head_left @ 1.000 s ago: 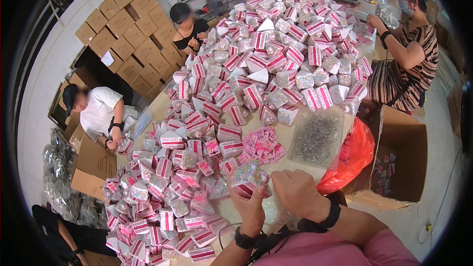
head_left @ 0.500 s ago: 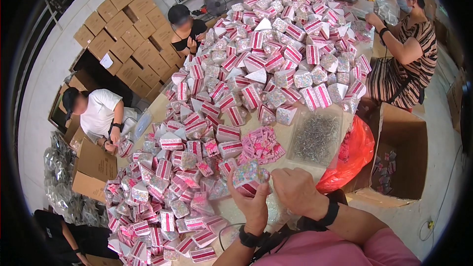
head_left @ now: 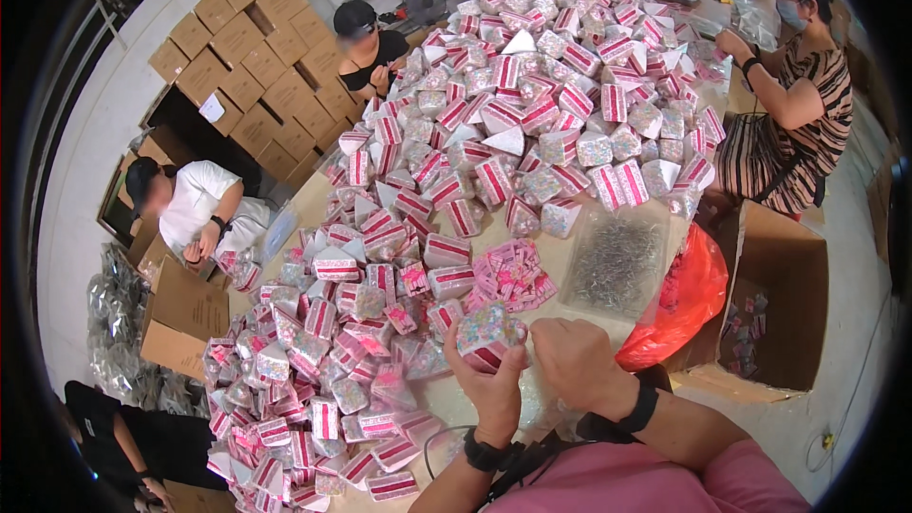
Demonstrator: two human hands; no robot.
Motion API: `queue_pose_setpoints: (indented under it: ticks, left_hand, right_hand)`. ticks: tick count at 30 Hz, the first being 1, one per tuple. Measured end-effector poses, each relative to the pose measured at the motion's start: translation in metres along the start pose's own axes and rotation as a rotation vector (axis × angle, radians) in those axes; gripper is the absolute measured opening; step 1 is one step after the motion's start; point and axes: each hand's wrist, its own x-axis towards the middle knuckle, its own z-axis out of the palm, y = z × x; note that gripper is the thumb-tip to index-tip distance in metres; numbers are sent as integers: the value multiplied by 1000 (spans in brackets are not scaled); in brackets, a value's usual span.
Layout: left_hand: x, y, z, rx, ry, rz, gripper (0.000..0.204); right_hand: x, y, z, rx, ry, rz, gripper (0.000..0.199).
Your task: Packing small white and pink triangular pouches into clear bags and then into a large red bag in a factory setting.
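Observation:
A toy cake slice (head_left: 486, 331) with a speckled pastel top and pink-and-white layered side sits in my left hand (head_left: 492, 397), fingers and thumb wrapped round it. Right beside it is my right hand (head_left: 578, 363), closed like a fist, its knuckles near the slice's right corner. Whatever that hand pinches is hidden behind its fingers. Just beyond the slice lies a pile of small pink printed tags (head_left: 513, 275). To the right of the tags stands a clear shallow tray (head_left: 573, 296) of thin silvery metal pieces.
A great heap of similar cake slices (head_left: 532, 114) covers the table's far and left parts. At the right hang a red plastic bag (head_left: 698, 294) and an open cardboard box (head_left: 774, 370). Co-workers sit around the table; stacked cartons (head_left: 256, 66) line the wall.
The whole view has shifted slightly. Both my hands keep nearly the same pose around the cake slice. The co-worker in white has lowered their head and hands a little.

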Motion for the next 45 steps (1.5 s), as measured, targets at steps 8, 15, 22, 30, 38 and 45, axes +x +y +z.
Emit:
queue_pose_setpoints:
  ticks: [8, 15, 22, 30, 38, 45]
  left_hand:
    - [-1, -26, -15, -153, 18, -182, 63]
    - [-2, 3, 5, -273, 40, -188, 32]
    - [-2, -16, -7, -296, 21, -203, 56]
    - [-2, -20, -7, -233, 24, -200, 49]
    - [-2, -12, 4, -192, 62, -131, 38]
    - [0, -14, -3, -59, -11, -119, 74]
  right_hand:
    - [-4, 1, 6, 13, -35, 31, 4]
    - [0, 2, 6, 37, 59, 18, 4]
    - [1, 3, 5, -18, 49, -4, 6]
    - [0, 6, 6, -23, 33, -6, 7]
    - [-1, 9, 6, -72, 36, -49, 8]
    - [-3, 12, 7, -61, 7, -10, 8]
